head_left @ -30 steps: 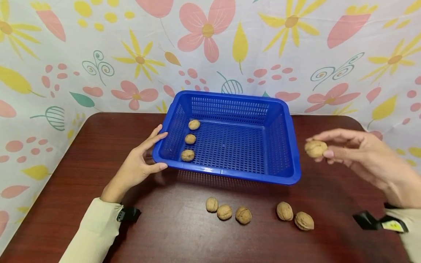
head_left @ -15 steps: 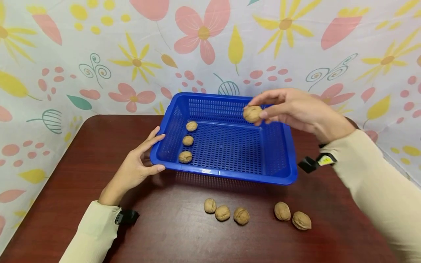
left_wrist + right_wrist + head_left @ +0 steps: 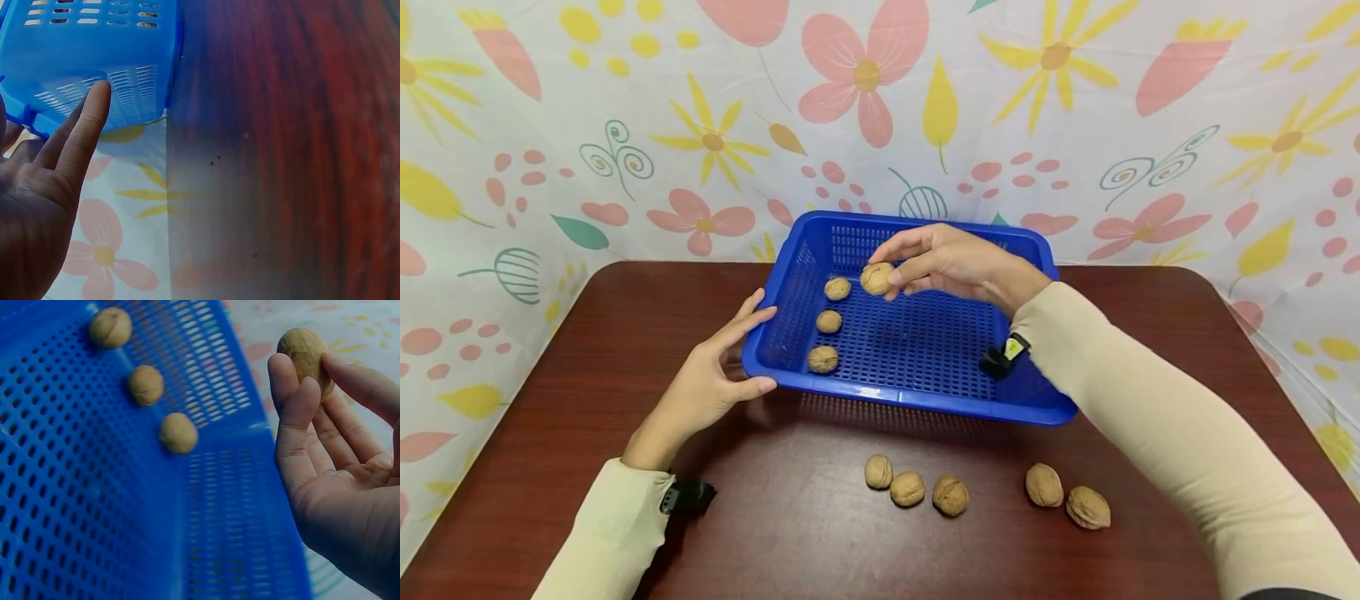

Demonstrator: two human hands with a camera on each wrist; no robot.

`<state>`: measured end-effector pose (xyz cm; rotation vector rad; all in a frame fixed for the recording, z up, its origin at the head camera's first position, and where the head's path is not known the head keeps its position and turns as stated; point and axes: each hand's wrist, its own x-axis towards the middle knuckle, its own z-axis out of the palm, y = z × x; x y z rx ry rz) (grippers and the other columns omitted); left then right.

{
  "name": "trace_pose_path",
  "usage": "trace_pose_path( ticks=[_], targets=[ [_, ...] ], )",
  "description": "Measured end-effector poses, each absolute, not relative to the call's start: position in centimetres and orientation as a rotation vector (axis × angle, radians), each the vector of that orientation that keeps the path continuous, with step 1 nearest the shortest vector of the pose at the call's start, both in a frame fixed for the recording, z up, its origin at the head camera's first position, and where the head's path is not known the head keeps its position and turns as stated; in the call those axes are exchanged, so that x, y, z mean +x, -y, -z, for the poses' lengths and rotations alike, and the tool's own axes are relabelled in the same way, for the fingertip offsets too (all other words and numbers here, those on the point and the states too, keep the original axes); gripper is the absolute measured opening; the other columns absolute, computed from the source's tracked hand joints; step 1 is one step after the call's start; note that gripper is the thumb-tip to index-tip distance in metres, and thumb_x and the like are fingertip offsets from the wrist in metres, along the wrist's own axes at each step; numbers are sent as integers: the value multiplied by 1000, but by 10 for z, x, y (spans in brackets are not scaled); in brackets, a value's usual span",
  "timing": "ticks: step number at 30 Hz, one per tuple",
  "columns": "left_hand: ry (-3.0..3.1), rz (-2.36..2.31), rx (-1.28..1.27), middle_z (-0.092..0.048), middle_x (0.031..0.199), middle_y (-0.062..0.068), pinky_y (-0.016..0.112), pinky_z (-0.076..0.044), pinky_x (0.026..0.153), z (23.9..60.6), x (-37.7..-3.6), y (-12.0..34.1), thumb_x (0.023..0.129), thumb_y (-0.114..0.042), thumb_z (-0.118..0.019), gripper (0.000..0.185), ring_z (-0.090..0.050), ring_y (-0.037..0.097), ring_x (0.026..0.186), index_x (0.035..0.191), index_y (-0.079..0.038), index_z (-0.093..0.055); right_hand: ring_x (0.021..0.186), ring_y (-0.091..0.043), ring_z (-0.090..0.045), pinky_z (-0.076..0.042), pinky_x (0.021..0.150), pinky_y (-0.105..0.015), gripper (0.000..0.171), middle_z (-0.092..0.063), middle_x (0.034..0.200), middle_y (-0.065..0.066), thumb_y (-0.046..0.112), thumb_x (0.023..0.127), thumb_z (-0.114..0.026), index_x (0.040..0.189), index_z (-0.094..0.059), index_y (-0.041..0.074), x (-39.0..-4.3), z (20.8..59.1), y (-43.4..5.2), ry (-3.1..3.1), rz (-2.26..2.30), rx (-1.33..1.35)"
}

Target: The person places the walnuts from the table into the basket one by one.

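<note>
Our right hand point(image 3: 953, 263) pinches a walnut point(image 3: 876, 278) above the blue basket point(image 3: 917, 399). Our left hand point(image 3: 702, 382) touches its left end, spread.

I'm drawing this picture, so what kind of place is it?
Probably an indoor tabletop workspace: there's a dark reddish table, a flower-patterned cloth behind it, and a blue basket with walnuts inside.

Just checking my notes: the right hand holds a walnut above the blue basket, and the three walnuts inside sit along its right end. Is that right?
Wrong end: the three walnuts inside sit along the left end of the blue basket, as the head view shows. The right hand does hold a walnut above it.
</note>
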<state>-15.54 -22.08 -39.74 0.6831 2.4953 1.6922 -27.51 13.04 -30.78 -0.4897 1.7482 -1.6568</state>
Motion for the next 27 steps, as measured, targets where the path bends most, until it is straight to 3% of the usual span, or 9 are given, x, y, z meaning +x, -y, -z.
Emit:
trace_pose_path(
  ticks=[5, 11, 14, 21, 27],
  targets=[
    [-2476, -1713, 694, -14, 178, 2, 17, -56, 94, 398, -155, 220, 89, 2, -81, 82, -58, 43, 132, 161, -11, -43, 91, -22, -76, -59, 80, -30, 26, -79, 105, -5, -5, 99, -63, 119, -73, 7, -279, 324, -120, -1732, 1643, -469],
    [-2483, -1739, 725, -16, 177, 4, 17, -56, 94, 398, -155, 220, 87, 5, -81, 83, -61, 13, 129, 160, -9, -44, 90, -22, -75, -59, 81, -32, 26, -78, 102, -5, -4, 98, -65, 123, -71, 5, -282, 338, -115, -1778, 1563, -429],
    [-2488, -1743, 721, -17, 177, 2, 17, -56, 94, 398, -155, 221, 86, 5, -81, 83, -61, 5, 127, 159, -9, -45, 91, -22, -75, -59, 83, -34, 28, -77, 107, -5, -3, 99, -65, 126, -69, 2, -284, 347, -112, -1796, 1488, -422],
    [-2503, -1720, 695, -17, 177, 2, 17, -56, 94, 397, -155, 222, 87, 4, -81, 83, -61, 23, 130, 160, -11, -45, 95, -23, -75, -58, 84, -34, 26, -70, 130, -11, 0, 97, -68, 124, -70, 1, -282, 369, -104, -1784, 1296, -460],
    [-2501, -1715, 698, -17, 177, 1, 17, -56, 94, 396, -156, 221, 88, 2, -82, 83, -60, 35, 131, 160, -11, -44, 91, -25, -76, -59, 78, -32, 25, -72, 127, -13, -4, 95, -69, 120, -71, 1, -277, 377, -98, -1744, 1219, -474]
  ],
)
